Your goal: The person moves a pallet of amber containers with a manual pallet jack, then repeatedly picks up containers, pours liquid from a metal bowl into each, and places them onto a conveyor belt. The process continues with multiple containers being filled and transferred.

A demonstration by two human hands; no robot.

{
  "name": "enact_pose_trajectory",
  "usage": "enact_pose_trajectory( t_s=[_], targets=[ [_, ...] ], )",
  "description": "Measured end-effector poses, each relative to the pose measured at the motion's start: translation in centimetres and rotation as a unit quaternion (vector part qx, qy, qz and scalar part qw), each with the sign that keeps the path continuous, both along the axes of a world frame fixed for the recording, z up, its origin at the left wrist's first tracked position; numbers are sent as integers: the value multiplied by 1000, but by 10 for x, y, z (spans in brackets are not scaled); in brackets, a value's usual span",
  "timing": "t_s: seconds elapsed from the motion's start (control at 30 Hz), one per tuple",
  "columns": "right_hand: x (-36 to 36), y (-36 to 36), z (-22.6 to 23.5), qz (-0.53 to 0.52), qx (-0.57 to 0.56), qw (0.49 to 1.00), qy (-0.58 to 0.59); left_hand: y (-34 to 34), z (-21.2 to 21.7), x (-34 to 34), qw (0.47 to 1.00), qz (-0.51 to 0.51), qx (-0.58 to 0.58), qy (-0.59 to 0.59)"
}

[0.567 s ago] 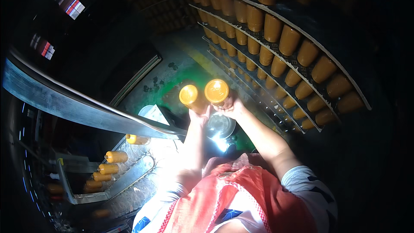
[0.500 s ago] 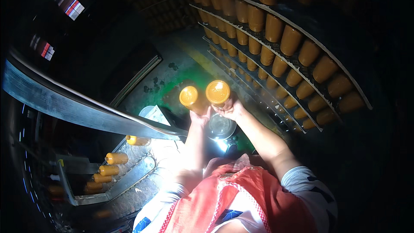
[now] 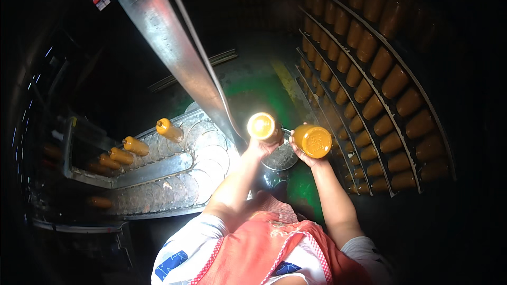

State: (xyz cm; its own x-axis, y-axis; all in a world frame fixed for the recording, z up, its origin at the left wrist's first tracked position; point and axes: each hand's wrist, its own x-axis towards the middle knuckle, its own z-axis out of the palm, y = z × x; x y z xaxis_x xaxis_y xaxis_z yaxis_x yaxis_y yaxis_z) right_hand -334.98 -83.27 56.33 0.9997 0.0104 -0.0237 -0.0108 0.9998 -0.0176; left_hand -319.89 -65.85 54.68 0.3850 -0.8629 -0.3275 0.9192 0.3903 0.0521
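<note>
Bottling plant: conveyor (image 3: 174, 179), racked bottles (image 3: 369, 82)

Glossy orange bottles (image 3: 312, 140) with smooth lids; a dull, scuffed metal conveyor (image 3: 174, 171) of shiny round discs; a brushed steel beam (image 3: 158, 31).

Rows of orange bottles (image 3: 369, 82) fill tiered racks (image 3: 401, 68) across the right of the frame. At left, a few more bottles (image 3: 136, 146) ride a metal conveyor (image 3: 179, 171) — its round pockets mostly bare. A steel beam (image 3: 163, 37) slants down from the upper left over green floor (image 3: 259, 92).
</note>
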Motion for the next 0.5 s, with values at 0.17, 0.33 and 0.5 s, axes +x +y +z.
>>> enact_pose_trajectory(
  t_s=[0.17,0.33,0.5],
  targets=[
    [-115,32,-50,65,90,993,27,152,38,-32,975,89,127,-158],
    [-214,63,-83,-21,-109,968,227,325,90,-8,893,146,311,-289],
    [-190,124,-49,-108,-316,879,340,486,116,77,554,333,595,-477]
  ],
)
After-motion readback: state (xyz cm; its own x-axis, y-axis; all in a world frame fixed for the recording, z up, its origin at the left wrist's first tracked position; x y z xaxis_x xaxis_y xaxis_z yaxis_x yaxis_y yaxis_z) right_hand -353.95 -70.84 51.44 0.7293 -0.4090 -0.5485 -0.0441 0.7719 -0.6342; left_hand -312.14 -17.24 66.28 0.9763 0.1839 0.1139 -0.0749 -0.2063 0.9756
